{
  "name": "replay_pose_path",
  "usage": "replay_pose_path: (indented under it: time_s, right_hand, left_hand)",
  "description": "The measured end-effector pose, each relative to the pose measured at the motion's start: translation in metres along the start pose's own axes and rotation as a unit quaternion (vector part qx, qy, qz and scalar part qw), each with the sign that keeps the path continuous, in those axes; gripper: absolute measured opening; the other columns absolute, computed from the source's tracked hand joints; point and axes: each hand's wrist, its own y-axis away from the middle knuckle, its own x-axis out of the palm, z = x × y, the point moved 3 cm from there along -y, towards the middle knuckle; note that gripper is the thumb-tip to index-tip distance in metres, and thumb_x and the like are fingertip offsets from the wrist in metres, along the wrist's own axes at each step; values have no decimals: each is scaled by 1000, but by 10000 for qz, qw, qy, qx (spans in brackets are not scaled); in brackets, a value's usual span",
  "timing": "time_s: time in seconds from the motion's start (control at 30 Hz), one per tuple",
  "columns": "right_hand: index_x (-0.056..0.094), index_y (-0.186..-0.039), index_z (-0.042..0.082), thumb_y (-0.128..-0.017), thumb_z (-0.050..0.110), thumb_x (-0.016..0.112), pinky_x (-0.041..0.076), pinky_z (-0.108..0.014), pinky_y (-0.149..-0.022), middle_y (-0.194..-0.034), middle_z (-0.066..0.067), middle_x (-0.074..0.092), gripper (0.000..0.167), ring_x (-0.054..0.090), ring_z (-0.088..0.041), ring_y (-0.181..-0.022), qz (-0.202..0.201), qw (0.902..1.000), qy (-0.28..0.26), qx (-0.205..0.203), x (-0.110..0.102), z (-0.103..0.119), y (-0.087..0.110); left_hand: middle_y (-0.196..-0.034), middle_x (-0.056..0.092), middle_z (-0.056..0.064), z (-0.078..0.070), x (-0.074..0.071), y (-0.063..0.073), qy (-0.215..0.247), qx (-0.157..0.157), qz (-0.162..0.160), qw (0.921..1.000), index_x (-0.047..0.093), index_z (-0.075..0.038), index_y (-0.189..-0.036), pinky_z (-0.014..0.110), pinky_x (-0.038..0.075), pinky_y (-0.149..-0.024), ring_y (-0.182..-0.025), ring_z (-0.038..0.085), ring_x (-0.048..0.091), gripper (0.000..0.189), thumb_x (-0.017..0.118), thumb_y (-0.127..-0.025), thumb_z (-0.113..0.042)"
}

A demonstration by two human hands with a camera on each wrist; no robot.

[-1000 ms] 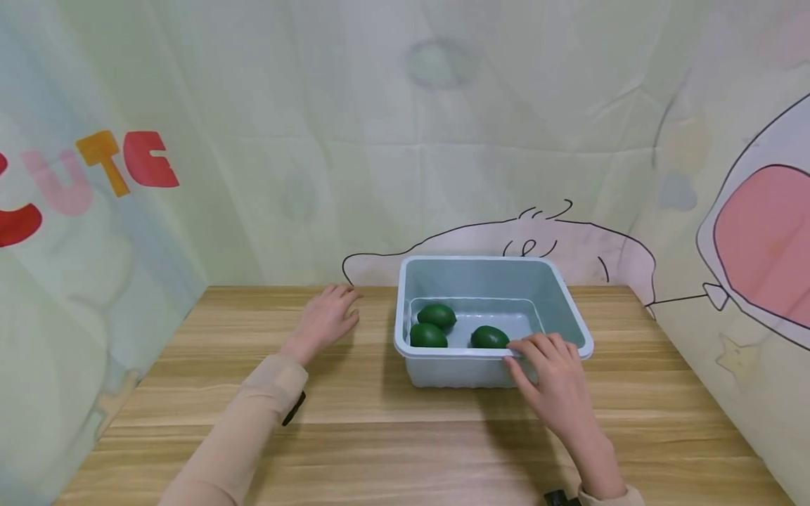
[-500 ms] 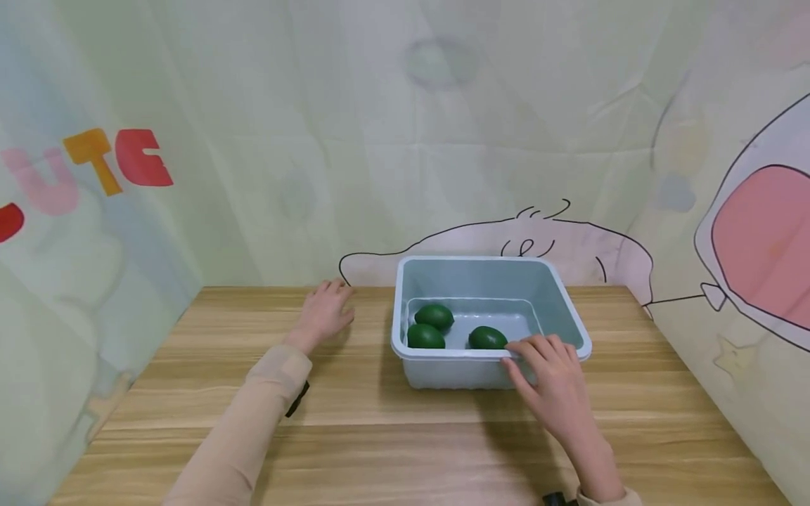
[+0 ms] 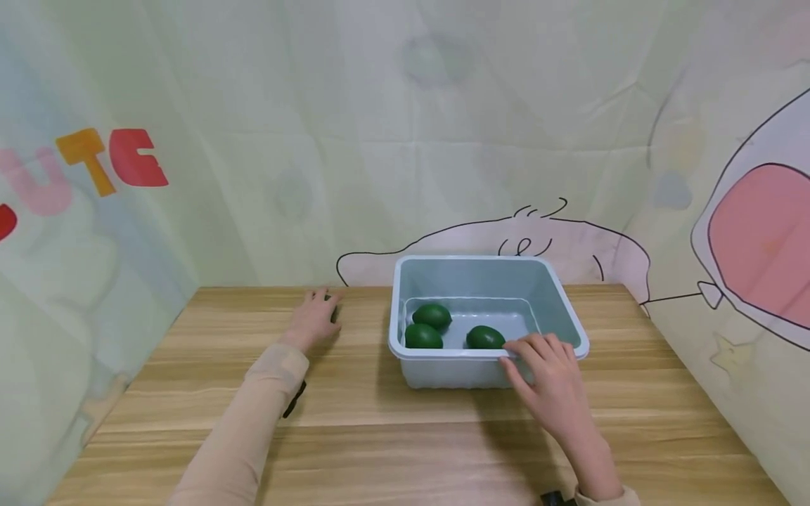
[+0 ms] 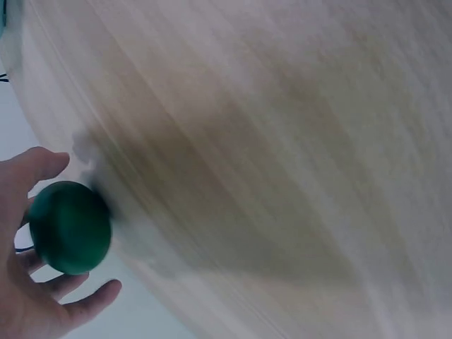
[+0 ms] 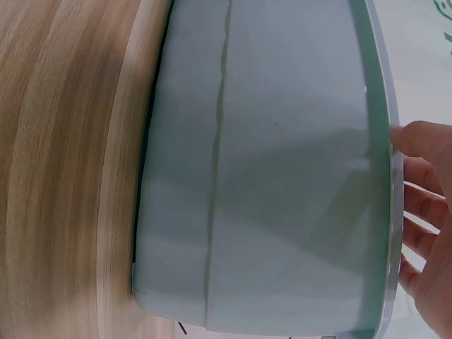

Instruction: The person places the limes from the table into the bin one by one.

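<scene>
A light blue plastic basin [image 3: 455, 369] stands on the wooden table with three green limes inside. Two limes lie together at its left, the back one [image 3: 432, 318] against the front one [image 3: 423, 336]; a third lime [image 3: 485, 337] lies at the near wall. My right hand [image 3: 555, 386] holds the near rim, fingers over it and thumb outside. Left of the basin, low over the table, my left hand [image 3: 310, 322] has its fingers curved around another lime [image 4: 70, 227]. In the head view that lime is mostly hidden under the hand.
The wooden table [image 3: 405, 457] ends at the back against a printed cloth backdrop [image 3: 304, 176]. Cloth with cartoon prints also rises along both sides. The basin sits near the back edge, right of the middle.
My left hand has shifted left, away from the basin, and a bit of green now shows beside its fingers. The right hand keeps its hold on the rim. The view has turned slightly.
</scene>
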Motion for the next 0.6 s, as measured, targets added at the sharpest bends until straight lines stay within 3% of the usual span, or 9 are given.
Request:
replay_pose_path:
  time_s: [0.17, 0.6]
  right_hand:
    - [71, -94, 10, -77, 17, 77, 38, -36, -74, -89, -1, 65, 19, 53, -20, -86, 49, 10000, 7, 38, 1, 1, 0]
    - [71, -94, 10, -77, 17, 77, 38, -36, -74, -88, -1, 65, 19, 53, -20, -85, -30, 10000, 25, -1, 0, 1, -1]
  left_hand:
    - [-144, 37, 29, 5, 3, 1, 84, -24, 38, 10000, 46, -4, -140, 60, 47, -90, -125, 49, 41, 59, 67, -85, -15]
    - [-141, 39, 30, 4, -2, 3, 193, -18, -15, 9998, 49, -1, -136, 55, 50, -85, -120, 47, 44, 57, 68, -84, -14]
